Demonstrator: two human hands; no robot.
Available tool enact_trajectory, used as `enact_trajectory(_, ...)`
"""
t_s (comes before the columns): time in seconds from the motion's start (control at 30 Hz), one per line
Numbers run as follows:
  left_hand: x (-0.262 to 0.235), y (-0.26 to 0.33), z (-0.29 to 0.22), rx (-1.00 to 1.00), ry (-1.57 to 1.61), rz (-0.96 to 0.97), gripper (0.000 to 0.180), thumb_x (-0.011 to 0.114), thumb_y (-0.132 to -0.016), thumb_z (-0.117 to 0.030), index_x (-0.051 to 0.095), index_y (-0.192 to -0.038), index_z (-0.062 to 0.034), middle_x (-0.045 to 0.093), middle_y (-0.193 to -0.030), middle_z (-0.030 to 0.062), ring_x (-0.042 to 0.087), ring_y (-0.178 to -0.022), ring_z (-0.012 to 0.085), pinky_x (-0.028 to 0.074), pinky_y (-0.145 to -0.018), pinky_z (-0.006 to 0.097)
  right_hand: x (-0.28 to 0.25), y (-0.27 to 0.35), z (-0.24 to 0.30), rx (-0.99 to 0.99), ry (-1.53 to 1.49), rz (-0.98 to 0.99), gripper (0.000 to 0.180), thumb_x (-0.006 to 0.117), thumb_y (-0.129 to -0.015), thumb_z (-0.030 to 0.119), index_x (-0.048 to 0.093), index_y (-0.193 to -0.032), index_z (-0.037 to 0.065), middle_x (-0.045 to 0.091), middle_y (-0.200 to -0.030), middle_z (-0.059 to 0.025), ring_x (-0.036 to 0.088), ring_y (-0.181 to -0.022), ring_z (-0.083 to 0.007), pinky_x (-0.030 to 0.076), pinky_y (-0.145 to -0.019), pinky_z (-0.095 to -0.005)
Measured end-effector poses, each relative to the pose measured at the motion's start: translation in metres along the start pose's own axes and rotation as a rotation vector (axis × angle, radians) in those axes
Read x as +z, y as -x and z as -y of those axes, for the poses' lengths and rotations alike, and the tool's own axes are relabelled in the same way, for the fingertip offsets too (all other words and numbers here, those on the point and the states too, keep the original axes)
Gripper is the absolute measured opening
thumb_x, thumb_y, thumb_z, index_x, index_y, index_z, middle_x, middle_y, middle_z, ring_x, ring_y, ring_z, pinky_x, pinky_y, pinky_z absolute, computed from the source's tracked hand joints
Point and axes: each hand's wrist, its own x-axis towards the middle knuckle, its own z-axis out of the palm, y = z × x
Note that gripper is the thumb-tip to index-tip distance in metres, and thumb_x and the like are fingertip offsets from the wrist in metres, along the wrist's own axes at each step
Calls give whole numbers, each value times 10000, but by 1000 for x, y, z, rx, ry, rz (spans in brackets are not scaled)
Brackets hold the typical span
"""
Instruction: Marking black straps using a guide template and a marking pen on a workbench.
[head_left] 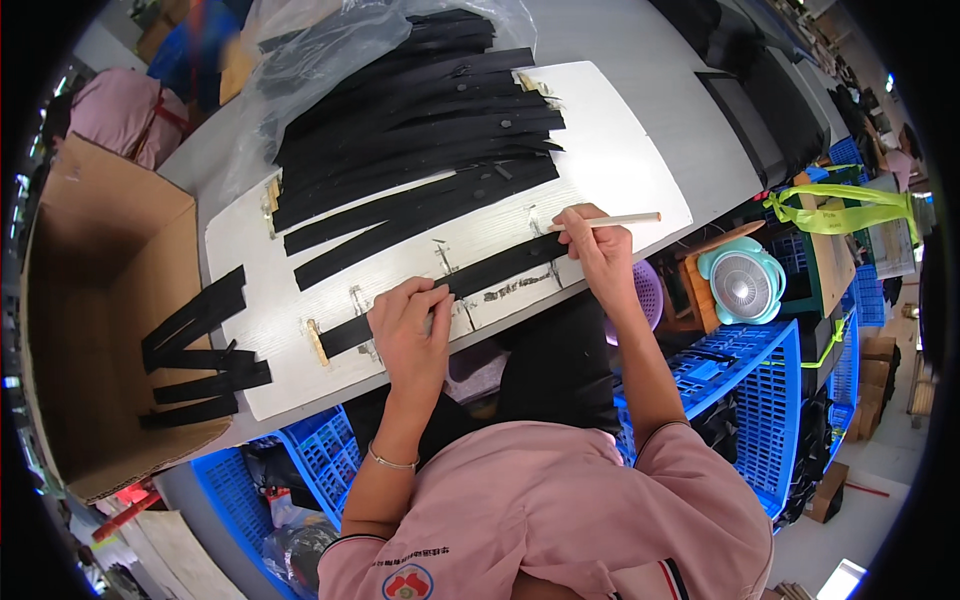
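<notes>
A single black fabric strip (pixel 490 267) lies along the near side of a white board (pixel 640 150) with dark marks on it. My left hand (pixel 410 315) rests on the strip left of its middle, fingers bent and pressing on it. At the strip's right end, my right hand (pixel 600 255) is closed around a slim white pencil (pixel 630 219), its tip end close to the strip and its shaft pointing right. Beyond the strip, a wide pile of similar black strips (pixel 420 130) covers the back of the board.
At the left stands an open cardboard box (pixel 120 200), with several short black strips (pixel 205 330) hanging at its edge. Clear plastic film (pixel 300 80) lies by the pile. Blue crates (pixel 740 380) and a turquoise fan (pixel 742 280) stand to the right. Another person (pixel 125 110) is far left.
</notes>
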Motion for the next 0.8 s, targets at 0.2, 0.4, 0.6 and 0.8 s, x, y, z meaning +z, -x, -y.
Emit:
enact_trajectory(0.2,6,-2,-9,-22,-26,-3,122,801,-832,-90,761,-948,-86,715,-1072,39,630,-992,251,445,-914,384,-6,-1,-5,21,-10,20,279,599,-1051,168,731,-933,-47,674,-834,-41,511,-644,-59,412,-575,-234)
enact_trajectory(0.4,45,-27,-47,93,173,58,119,784,-848,-92,753,-961,-69,707,-1087,52,629,-1022,267,443,-935,394,-5,0,-3,-38,19,63,240,595,-1036,133,731,-948,-44,702,-812,-56,589,-686,-103,471,-632,-254)
enact_trajectory(0.6,75,-39,-50,138,183,122,124,773,-848,-96,757,-966,-62,709,-1052,58,623,-1025,269,452,-917,390,-4,1,-6,-75,107,97,215,613,-1019,135,728,-974,-41,724,-798,-77,647,-707,-118,507,-658,-269)
enact_trajectory(0.8,77,-39,-54,163,98,109,139,774,-818,-102,748,-951,-70,707,-1055,47,614,-1028,264,424,-928,393,-4,1,-4,-69,162,114,198,615,-1037,98,736,-978,-48,692,-806,-41,581,-712,-83,457,-649,-240)
